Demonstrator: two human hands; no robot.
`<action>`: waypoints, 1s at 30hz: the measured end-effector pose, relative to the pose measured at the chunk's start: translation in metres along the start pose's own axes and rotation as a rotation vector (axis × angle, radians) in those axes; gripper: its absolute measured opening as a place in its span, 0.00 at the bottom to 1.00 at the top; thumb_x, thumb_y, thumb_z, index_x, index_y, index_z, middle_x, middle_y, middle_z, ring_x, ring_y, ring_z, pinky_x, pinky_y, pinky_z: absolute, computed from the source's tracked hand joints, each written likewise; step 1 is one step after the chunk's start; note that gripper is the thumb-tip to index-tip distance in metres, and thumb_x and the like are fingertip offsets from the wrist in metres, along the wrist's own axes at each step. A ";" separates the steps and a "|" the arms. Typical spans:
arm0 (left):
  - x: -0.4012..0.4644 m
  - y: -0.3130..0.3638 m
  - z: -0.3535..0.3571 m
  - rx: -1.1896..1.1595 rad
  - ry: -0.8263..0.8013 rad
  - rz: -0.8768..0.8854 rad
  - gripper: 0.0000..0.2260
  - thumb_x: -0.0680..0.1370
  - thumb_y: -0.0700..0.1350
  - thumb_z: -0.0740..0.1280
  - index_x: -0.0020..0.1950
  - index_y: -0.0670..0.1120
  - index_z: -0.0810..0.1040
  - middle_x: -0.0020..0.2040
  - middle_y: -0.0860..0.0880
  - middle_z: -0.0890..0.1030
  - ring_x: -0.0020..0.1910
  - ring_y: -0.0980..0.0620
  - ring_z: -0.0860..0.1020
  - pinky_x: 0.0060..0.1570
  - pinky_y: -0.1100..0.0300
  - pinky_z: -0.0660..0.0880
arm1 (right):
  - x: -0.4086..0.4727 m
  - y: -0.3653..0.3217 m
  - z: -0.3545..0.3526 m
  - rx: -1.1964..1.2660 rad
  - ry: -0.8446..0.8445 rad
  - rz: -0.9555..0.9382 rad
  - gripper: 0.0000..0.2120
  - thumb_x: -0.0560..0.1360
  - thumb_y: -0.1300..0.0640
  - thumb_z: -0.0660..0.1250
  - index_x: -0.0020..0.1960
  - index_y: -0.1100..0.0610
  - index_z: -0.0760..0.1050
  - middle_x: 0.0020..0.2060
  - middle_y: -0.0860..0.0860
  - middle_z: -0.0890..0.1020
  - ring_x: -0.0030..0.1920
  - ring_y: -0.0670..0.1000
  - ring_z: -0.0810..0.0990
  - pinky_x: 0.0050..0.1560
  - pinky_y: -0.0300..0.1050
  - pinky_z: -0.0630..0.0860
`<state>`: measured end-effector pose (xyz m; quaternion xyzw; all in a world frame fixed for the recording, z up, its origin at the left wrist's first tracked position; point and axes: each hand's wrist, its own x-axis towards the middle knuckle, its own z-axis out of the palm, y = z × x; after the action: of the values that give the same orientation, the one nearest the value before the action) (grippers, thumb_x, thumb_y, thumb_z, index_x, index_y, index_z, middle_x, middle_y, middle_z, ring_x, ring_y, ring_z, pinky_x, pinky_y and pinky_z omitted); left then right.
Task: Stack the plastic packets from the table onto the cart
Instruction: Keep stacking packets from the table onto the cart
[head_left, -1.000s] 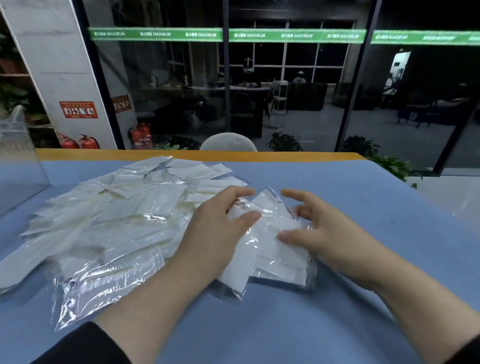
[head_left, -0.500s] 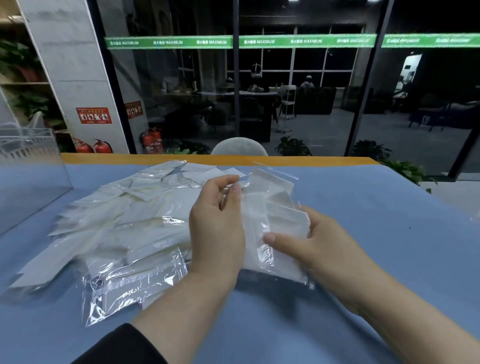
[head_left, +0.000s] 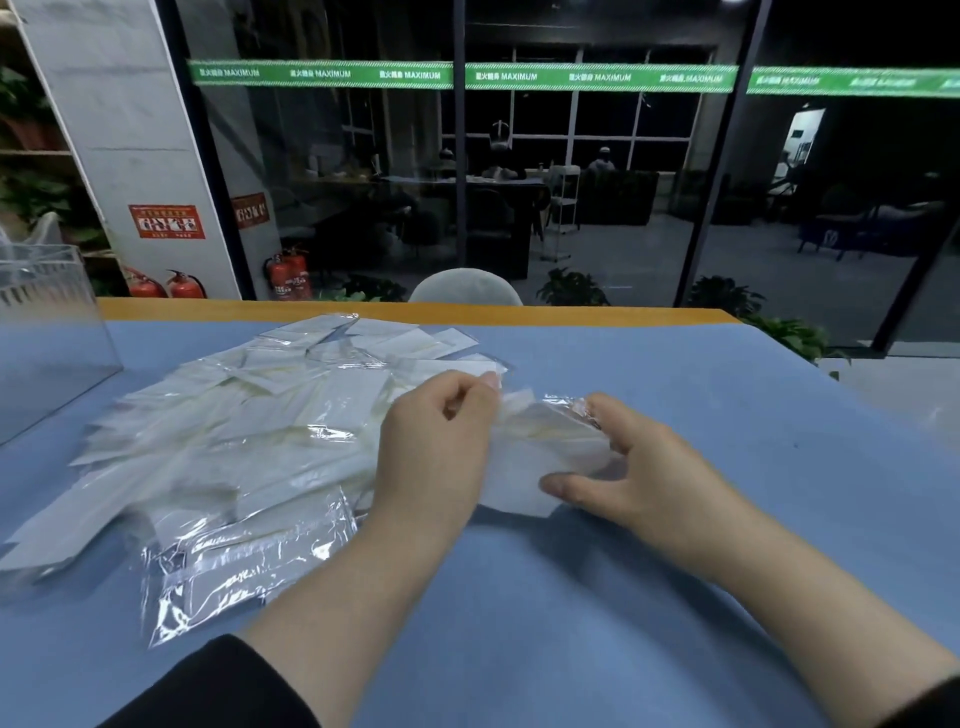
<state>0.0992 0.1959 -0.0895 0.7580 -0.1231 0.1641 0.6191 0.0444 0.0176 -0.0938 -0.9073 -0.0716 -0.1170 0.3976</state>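
A loose heap of clear plastic packets (head_left: 223, 447) with white contents spreads over the left half of the blue table (head_left: 649, 597). Between my hands is a small bundle of packets (head_left: 545, 447), just right of the heap and low over the table. My left hand (head_left: 436, 447) pinches the bundle's left top edge with curled fingers. My right hand (head_left: 628, 467) grips its right side, thumb under the near edge. No cart is in view.
A clear acrylic box (head_left: 47, 332) stands at the table's left edge. The table's far edge is an orange strip (head_left: 415, 312), with a grey chair back (head_left: 465, 286) behind it and a glass wall beyond. Bare blue tabletop lies to the right and near me.
Both hands gathered packets lying flat, lifted them upright, and have now brought the bundle down lower and squeezed it together. The view has tilted upward a little.
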 end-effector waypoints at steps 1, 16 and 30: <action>0.004 -0.004 -0.001 -0.032 0.023 -0.040 0.13 0.82 0.48 0.67 0.39 0.45 0.81 0.29 0.53 0.76 0.30 0.58 0.70 0.31 0.65 0.65 | 0.000 0.001 0.000 -0.005 0.005 0.003 0.12 0.74 0.50 0.76 0.48 0.40 0.73 0.41 0.40 0.81 0.42 0.44 0.77 0.45 0.37 0.73; 0.007 -0.005 -0.007 0.027 -0.002 -0.105 0.18 0.79 0.48 0.68 0.35 0.37 0.69 0.32 0.49 0.64 0.34 0.51 0.62 0.36 0.55 0.60 | 0.005 0.008 -0.007 0.106 0.041 0.051 0.15 0.72 0.50 0.77 0.54 0.45 0.75 0.46 0.39 0.82 0.50 0.42 0.80 0.52 0.42 0.77; 0.010 -0.008 -0.010 -0.046 0.071 -0.106 0.11 0.81 0.41 0.61 0.47 0.50 0.83 0.39 0.52 0.82 0.34 0.53 0.76 0.32 0.64 0.72 | 0.002 0.007 -0.013 0.169 0.081 0.081 0.02 0.77 0.56 0.73 0.46 0.50 0.83 0.41 0.45 0.86 0.43 0.47 0.84 0.48 0.42 0.79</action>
<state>0.1107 0.2070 -0.0909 0.7429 -0.0643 0.1548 0.6480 0.0455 0.0036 -0.0894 -0.8671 -0.0284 -0.1309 0.4799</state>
